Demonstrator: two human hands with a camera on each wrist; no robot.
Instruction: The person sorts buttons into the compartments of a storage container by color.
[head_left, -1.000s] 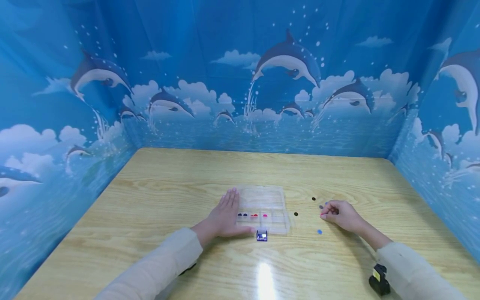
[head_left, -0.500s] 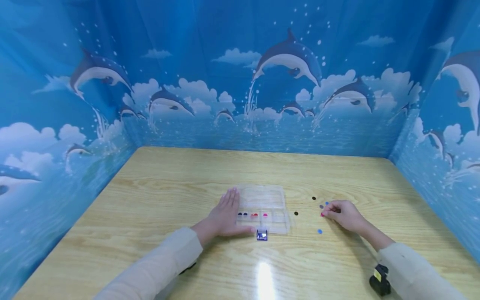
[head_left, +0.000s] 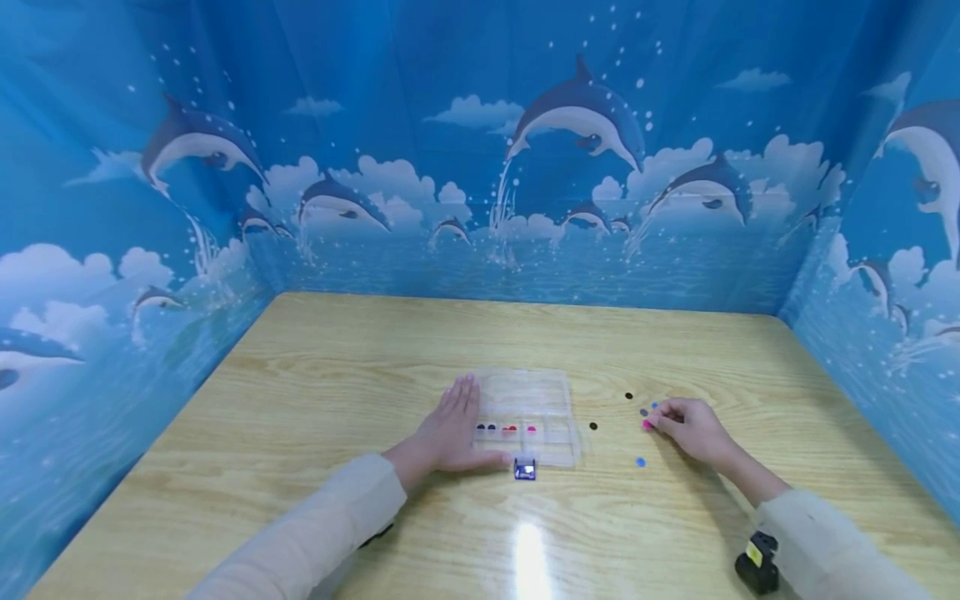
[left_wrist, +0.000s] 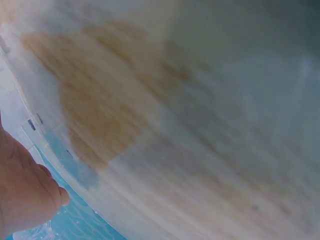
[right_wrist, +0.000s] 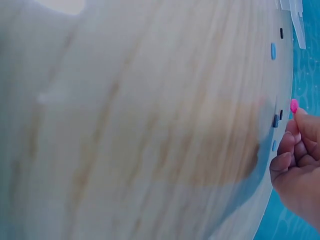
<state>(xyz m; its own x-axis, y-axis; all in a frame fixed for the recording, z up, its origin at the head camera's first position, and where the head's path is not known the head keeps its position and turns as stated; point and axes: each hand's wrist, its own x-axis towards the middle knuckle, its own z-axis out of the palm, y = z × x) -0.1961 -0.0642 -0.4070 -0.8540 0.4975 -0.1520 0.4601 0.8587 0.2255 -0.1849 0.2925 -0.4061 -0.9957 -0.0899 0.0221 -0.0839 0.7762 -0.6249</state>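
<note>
A clear plastic compartment box (head_left: 525,392) lies with its lid folded back. My left hand (head_left: 448,429) rests flat along its left side, fingers straight, thumb by the purple latch (head_left: 525,469). In its compartments sit dark discs (head_left: 486,427), red discs (head_left: 510,428) and a pink disc (head_left: 532,429). To the right of the box, my right hand (head_left: 692,429) pinches a pink disc (right_wrist: 294,106) between thumb and forefinger. The left wrist view catches only part of the left hand (left_wrist: 30,185).
Loose discs lie around the right hand: a black disc (head_left: 628,396), another black disc (head_left: 593,426), a blue disc (head_left: 641,462), a grey disc (head_left: 643,412) and a small blue disc (head_left: 655,405). A dolphin-print curtain (head_left: 450,167) encloses the wooden table (head_left: 337,350).
The right hand has lifted slightly away with the pink disc, which now shows more clearly at its fingertips. The left hand stays put on the box.
</note>
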